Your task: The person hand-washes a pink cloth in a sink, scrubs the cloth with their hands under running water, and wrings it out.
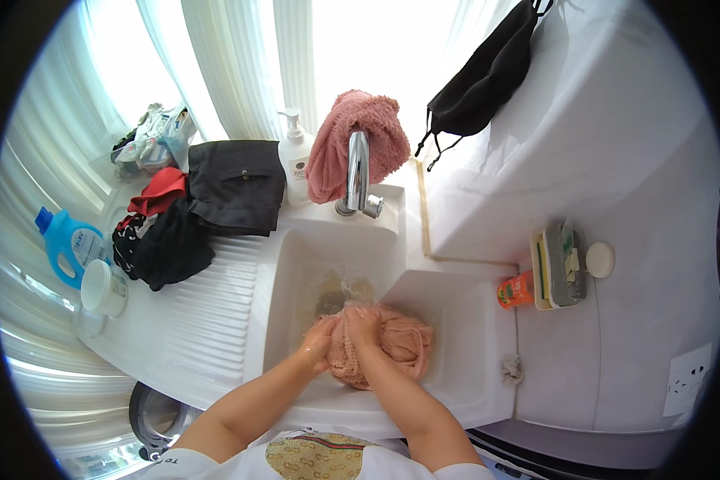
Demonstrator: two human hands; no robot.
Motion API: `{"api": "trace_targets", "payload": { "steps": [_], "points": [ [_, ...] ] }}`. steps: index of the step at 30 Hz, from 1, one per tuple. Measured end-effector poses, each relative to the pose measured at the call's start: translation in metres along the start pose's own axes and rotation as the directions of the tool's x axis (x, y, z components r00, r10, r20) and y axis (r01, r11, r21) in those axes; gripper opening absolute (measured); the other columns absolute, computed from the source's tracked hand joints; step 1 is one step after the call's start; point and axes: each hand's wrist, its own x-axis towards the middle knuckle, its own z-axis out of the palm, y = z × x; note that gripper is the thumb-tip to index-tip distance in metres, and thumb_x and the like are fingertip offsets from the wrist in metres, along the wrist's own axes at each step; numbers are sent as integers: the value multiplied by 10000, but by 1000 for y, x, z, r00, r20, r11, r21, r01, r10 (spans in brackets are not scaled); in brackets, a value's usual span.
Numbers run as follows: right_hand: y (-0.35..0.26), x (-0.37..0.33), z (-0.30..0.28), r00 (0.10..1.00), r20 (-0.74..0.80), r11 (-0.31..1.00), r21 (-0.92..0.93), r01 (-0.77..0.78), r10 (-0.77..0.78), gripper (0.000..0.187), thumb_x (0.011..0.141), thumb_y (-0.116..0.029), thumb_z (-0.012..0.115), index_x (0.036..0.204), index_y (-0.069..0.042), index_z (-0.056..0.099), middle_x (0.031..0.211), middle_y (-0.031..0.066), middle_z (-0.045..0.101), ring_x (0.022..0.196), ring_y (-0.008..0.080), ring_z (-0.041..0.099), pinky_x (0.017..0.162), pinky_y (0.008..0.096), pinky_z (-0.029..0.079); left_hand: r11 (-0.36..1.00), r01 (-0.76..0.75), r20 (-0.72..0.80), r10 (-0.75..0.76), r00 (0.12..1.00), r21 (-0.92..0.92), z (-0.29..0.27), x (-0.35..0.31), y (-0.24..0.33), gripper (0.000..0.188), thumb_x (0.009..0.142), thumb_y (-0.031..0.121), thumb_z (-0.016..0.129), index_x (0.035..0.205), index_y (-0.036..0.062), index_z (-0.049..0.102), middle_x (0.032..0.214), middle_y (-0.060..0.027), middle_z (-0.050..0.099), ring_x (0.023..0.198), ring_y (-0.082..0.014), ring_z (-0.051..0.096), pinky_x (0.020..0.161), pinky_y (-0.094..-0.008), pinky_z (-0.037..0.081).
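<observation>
A wet pink cloth point(406, 340) with a nubby texture lies bunched in the white sink point(464, 384). My left hand point(318, 344) grips its left edge, the fingers partly hidden against the fabric. Closed into a fist, my right hand point(364, 325) clutches the upper middle of the same cloth. Just beyond my hands, water splashes near the drain point(332, 302). Above the basin stands a chrome faucet point(358, 172), with a darker pink fluffy towel point(336, 144) draped behind it.
Left of the basin is a ribbed washboard point(216, 320). Beyond it lie dark folded trousers point(236, 188), a black garment point(172, 248), a blue detergent bottle point(68, 244) and a white tub point(104, 290). A pump bottle point(296, 160) stands by the faucet; a wall holder point(564, 268) is at right.
</observation>
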Motion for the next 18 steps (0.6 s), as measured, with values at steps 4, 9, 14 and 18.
{"api": "trace_targets", "payload": {
  "steps": [4,9,14,18],
  "points": [
    [39,-19,16,949,111,952,-52,301,-294,255,754,-209,659,908,-8,690,981,171,642,872,308,610,780,371,480,978,174,35,-171,985,-112,-10,0,19,344,943,355,511,1147,78,512,1089,-129,596,1020,-265,599,818,-432,528],
    [19,-17,9,960,-84,951,-182,249,-268,299,739,-228,662,894,28,669,1035,193,631,942,315,614,781,390,495,997,38,69,-33,997,-70,-22,11,-3,379,950,439,487,1055,79,539,1004,-98,607,928,-235,614,791,-383,527],
    [-12,-46,11,898,-8,897,-45,439,-440,285,733,-215,649,879,29,660,1017,204,627,931,325,607,804,399,487,994,-36,61,43,997,-107,-19,10,2,336,961,399,485,1028,73,537,926,-93,615,904,-221,617,793,-372,526],
    [-3,-51,24,832,37,796,-270,542,-554,205,745,-223,639,763,-19,643,946,164,625,872,355,575,796,420,469,971,136,126,-112,986,-197,-29,10,9,361,960,426,472,1004,76,551,969,-101,622,918,-221,614,806,-368,524]
  ]
}}
